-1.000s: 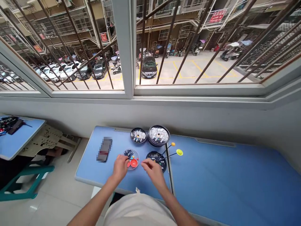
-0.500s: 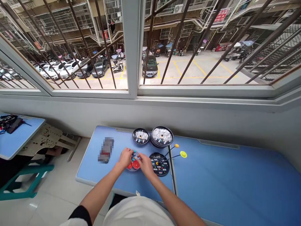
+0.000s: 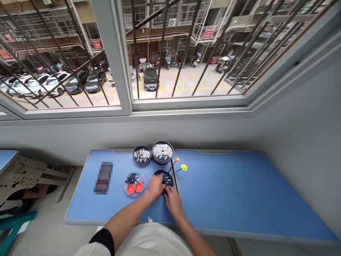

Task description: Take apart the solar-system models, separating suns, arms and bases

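Observation:
A black round base (image 3: 163, 176) lies near the middle of the blue table (image 3: 218, 192). Thin black rods rise from it, one tipped with a small orange ball (image 3: 177, 159), one with a yellow disc (image 3: 184, 167). My left hand (image 3: 156, 186) rests on the base's near left edge with its fingers curled. Touching the near right edge is my right hand (image 3: 171, 198), fingers bent toward the base. What either hand grips is too small to make out. To the left sits a clear dish (image 3: 134, 184) holding two red half-spheres and small coloured parts.
Two round black trays of white pieces (image 3: 142, 155) (image 3: 162, 153) stand at the table's back. A blurred flat item (image 3: 103, 177) lies at the left. A grey wall and barred window rise behind; a second blue table's corner (image 3: 5, 158) and a teal stool (image 3: 13, 222) sit far left.
Both hands have left the clear dish and moved right onto the black round base. My view has swung to the right, so the table sits further left in the picture.

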Demonstrator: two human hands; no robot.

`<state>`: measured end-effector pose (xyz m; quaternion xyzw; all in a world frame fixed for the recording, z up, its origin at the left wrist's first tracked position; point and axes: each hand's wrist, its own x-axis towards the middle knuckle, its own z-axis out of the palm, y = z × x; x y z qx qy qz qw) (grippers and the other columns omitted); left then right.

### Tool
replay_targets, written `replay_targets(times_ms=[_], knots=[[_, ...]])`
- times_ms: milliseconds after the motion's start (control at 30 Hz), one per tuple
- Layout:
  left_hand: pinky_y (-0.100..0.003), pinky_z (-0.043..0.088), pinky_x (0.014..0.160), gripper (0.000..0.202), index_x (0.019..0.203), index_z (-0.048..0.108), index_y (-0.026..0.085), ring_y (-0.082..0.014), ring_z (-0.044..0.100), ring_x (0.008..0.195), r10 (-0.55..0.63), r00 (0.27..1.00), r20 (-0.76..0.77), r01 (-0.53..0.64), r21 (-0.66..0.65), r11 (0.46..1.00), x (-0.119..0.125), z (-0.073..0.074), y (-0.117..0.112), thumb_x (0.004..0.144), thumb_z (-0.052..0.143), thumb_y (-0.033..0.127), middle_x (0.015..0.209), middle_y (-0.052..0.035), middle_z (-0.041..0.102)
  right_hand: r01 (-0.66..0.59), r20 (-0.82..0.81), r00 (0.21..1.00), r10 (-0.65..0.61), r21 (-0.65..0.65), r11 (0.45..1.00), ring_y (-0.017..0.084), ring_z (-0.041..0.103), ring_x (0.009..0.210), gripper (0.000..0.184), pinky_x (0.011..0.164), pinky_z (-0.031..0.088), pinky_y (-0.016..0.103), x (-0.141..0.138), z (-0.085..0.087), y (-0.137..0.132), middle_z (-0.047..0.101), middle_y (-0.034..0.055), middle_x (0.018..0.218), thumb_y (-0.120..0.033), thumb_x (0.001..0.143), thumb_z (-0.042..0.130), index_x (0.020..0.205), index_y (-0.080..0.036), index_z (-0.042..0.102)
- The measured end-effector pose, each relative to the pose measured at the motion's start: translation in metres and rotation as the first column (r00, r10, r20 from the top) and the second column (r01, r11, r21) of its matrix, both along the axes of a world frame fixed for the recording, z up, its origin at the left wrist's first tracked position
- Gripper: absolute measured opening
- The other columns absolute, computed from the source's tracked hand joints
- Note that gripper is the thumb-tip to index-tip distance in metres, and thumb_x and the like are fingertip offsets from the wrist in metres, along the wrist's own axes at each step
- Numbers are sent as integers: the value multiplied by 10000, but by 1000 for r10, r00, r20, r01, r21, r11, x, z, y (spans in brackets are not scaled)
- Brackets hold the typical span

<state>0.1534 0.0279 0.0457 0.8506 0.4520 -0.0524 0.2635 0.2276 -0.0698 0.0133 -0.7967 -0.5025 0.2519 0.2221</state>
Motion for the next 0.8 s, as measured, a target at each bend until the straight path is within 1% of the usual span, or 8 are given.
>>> replay_targets(times_ms=[100, 200, 400, 500, 600, 700, 767, 800], knots=[[-303, 426, 784, 191, 913, 611, 135, -230, 576, 948, 12, 1000, -23, -12, -12, 1000, 9, -2, 2, 769, 493, 178, 948, -121, 654, -7, 38, 999, 9, -43, 999, 290, 537, 969, 410, 782, 396, 359, -1, 3, 1, 609, 111, 987, -79, 731, 440, 1079, -195, 622], [-289, 424, 758, 200, 885, 612, 143, -216, 601, 898, 35, 999, -30, -36, -20, 999, 13, 0, 4, 756, 459, 128, 901, -109, 665, 6, 58, 998, -1, -74, 997, 276, 524, 992, 409, 776, 391, 351, -2, 6, -1, 603, 90, 1002, -74, 742, 442, 1079, -223, 617], [-250, 406, 696, 173, 831, 605, 167, -185, 619, 799, 116, 993, 37, -115, -24, 993, 11, 18, 1, 715, 481, 133, 807, -61, 673, 61, 11, 998, -60, -72, 996, 265, 520, 1005, 341, 787, 391, 352, -3, 9, 0, 606, 70, 972, -66, 726, 470, 958, -236, 652], [-228, 394, 644, 163, 826, 598, 173, -156, 607, 723, 166, 980, 105, -164, -33, 986, 7, 31, -3, 720, 476, 150, 754, -31, 664, 98, -75, 992, -101, -32, 995, 271, 531, 1000, 330, 808, 391, 359, -2, 9, 1, 617, 74, 944, -57, 692, 489, 908, -228, 669], [-201, 378, 593, 139, 803, 588, 169, -121, 577, 642, 206, 961, 185, -200, -53, 978, 0, 44, -9, 724, 474, 162, 686, -4, 642, 144, -208, 968, -137, 19, 989, 262, 560, 965, 291, 836, 398, 351, 3, 10, 1, 639, 67, 899, -82, 654, 521, 854, -221, 679], [-184, 356, 546, 101, 751, 571, 164, -97, 535, 574, 247, 934, 256, -234, -82, 969, -8, 54, -20, 709, 479, 163, 619, 18, 603, 195, -376, 913, -157, 63, 979, 245, 602, 857, 220, 784, 444, 349, 12, 16, 1, 666, 74, 855, -225, 728, 496, 859, -191, 669], [-183, 331, 510, 66, 692, 548, 161, -88, 492, 524, 298, 898, 322, -263, -148, 953, -15, 59, -30, 677, 486, 143, 558, 32, 553, 231, -474, 864, -168, 78, 970, 218, 617, 737, 350, 667, 477, 335, 19, 27, 1, 673, 78, 834, -368, 821, 378, 948, -171, 638], [-185, 316, 493, 56, 661, 530, 161, -84, 466, 500, 330, 875, 353, -277, -193, 941, -19, 62, -36, 656, 487, 126, 530, 40, 521, 268, -553, 814, -178, 86, 960, 203, 613, 687, 416, 612, 478, 321, 21, 34, 2, 672, 76, 828, -431, 841, 334, 988, -165, 618]])
